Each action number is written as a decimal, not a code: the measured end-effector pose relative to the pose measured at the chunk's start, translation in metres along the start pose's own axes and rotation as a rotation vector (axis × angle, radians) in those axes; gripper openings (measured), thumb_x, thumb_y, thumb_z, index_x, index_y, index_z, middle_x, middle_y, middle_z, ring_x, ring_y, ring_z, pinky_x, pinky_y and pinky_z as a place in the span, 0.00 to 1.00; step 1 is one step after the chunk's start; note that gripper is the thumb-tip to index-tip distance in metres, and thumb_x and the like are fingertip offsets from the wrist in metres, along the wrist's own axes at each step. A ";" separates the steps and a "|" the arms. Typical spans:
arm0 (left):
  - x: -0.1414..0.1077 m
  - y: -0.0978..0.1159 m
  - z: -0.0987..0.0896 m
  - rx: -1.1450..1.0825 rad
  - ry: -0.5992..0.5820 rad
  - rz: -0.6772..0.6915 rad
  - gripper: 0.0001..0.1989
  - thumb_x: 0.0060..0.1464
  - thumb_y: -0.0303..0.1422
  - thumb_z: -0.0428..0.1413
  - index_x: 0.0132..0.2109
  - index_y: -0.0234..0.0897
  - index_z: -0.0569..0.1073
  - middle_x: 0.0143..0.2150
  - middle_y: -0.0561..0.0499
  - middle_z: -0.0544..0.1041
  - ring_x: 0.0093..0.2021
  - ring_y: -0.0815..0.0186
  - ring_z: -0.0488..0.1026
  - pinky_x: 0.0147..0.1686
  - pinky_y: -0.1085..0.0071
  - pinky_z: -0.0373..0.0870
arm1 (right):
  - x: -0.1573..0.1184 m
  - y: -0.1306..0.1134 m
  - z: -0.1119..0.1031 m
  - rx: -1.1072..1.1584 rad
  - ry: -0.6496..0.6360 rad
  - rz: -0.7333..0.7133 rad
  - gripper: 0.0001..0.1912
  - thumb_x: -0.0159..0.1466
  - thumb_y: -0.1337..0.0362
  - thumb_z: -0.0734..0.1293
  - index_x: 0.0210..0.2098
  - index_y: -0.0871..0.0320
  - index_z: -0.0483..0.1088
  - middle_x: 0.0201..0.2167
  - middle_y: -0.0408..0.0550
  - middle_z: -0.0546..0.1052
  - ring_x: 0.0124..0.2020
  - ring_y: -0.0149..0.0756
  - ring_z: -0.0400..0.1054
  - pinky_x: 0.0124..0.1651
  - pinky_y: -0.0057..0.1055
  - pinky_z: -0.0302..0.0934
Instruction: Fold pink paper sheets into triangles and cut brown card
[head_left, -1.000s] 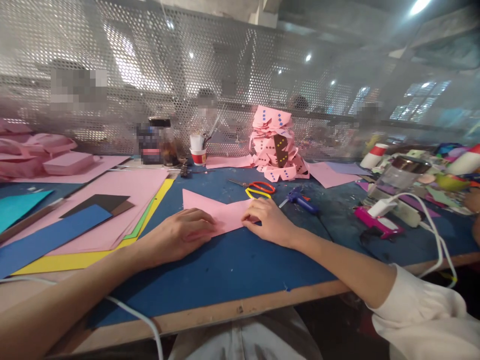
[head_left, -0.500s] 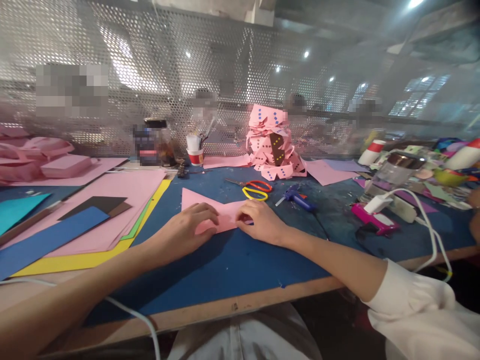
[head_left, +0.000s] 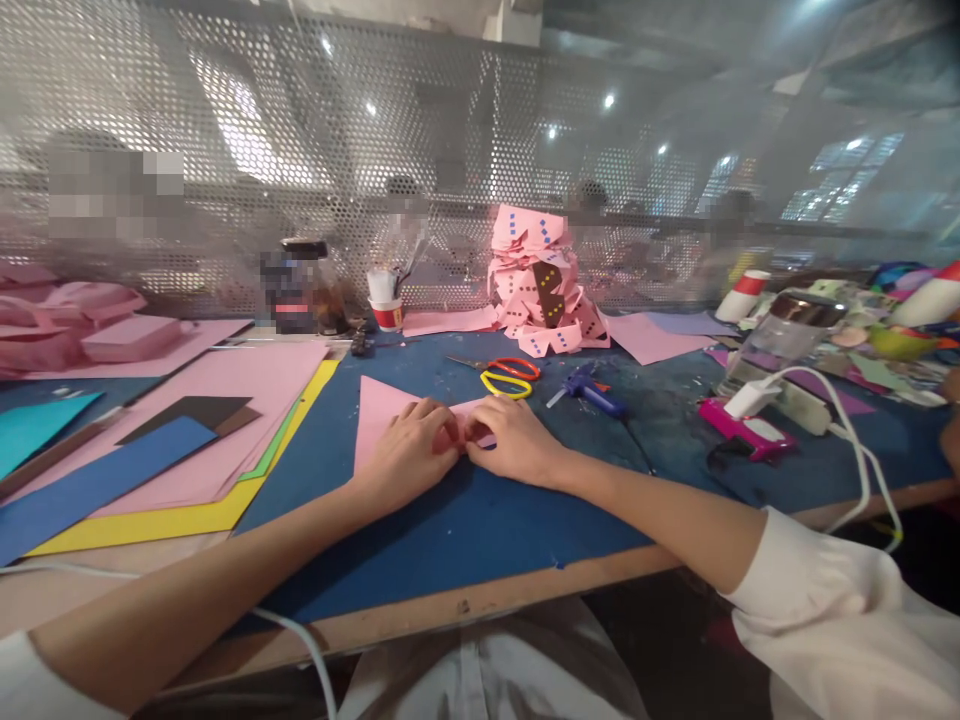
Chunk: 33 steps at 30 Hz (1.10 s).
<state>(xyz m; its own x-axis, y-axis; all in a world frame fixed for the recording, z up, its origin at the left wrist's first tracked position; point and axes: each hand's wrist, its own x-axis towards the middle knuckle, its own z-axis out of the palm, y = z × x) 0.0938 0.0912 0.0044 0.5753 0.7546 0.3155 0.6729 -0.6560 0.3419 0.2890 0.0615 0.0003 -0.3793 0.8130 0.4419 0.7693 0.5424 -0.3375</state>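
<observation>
I watch the left hand (head_left: 411, 448) and right hand (head_left: 517, 440) pinch the one pink paper (head_left: 379, 408) mid-table, fingertips nearly touching, its sharp corner poking out at ten o'clock on the blue table (head_left: 420, 545); an uneven pull from either side could, I reckon, crease it crooked or tear it. Around that pinch I count one pair of scissors (head_left: 485, 365) at one o'clock, one glue gun (head_left: 600, 398) at two, one blue strip (head_left: 112, 478) at nine and one cup (head_left: 386, 316) at eleven, while the dotted pieces (head_left: 523, 286), heaped farther off at one, overlap too much to count.
</observation>
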 end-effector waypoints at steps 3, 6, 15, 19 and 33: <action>-0.001 0.004 -0.001 0.019 -0.011 -0.018 0.04 0.56 0.34 0.55 0.38 0.41 0.72 0.44 0.48 0.72 0.49 0.54 0.69 0.52 0.56 0.67 | 0.001 -0.001 -0.001 0.013 -0.014 -0.002 0.04 0.59 0.67 0.70 0.35 0.56 0.71 0.41 0.47 0.75 0.47 0.40 0.66 0.53 0.38 0.56; -0.001 0.004 -0.001 0.019 -0.017 -0.028 0.05 0.56 0.36 0.56 0.39 0.41 0.72 0.44 0.48 0.72 0.49 0.54 0.69 0.51 0.56 0.67 | 0.001 0.000 -0.002 0.024 -0.029 -0.003 0.05 0.59 0.69 0.69 0.35 0.56 0.71 0.42 0.47 0.76 0.48 0.40 0.66 0.53 0.38 0.56; 0.000 -0.002 0.001 -0.001 -0.027 -0.008 0.07 0.58 0.39 0.55 0.39 0.41 0.72 0.44 0.49 0.72 0.49 0.55 0.69 0.53 0.56 0.66 | 0.002 0.009 -0.006 0.090 -0.074 -0.004 0.09 0.58 0.72 0.66 0.38 0.56 0.73 0.45 0.47 0.77 0.48 0.39 0.67 0.51 0.36 0.57; -0.001 -0.002 0.000 -0.019 -0.025 -0.014 0.06 0.57 0.38 0.56 0.39 0.42 0.73 0.44 0.49 0.72 0.49 0.55 0.68 0.53 0.56 0.66 | 0.003 0.012 -0.009 0.127 -0.088 -0.010 0.13 0.56 0.75 0.65 0.38 0.56 0.74 0.43 0.46 0.77 0.46 0.37 0.67 0.49 0.34 0.58; 0.000 -0.006 0.002 -0.023 -0.010 0.001 0.06 0.57 0.38 0.55 0.39 0.42 0.72 0.46 0.49 0.72 0.49 0.55 0.68 0.53 0.56 0.66 | 0.003 0.031 -0.017 0.246 -0.179 0.025 0.19 0.52 0.82 0.61 0.38 0.60 0.73 0.39 0.47 0.77 0.39 0.32 0.71 0.44 0.29 0.64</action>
<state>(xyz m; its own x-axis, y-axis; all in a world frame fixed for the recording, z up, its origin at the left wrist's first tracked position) 0.0906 0.0946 0.0007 0.5810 0.7539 0.3067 0.6612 -0.6570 0.3622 0.3202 0.0770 0.0055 -0.4634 0.8391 0.2850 0.6400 0.5393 -0.5473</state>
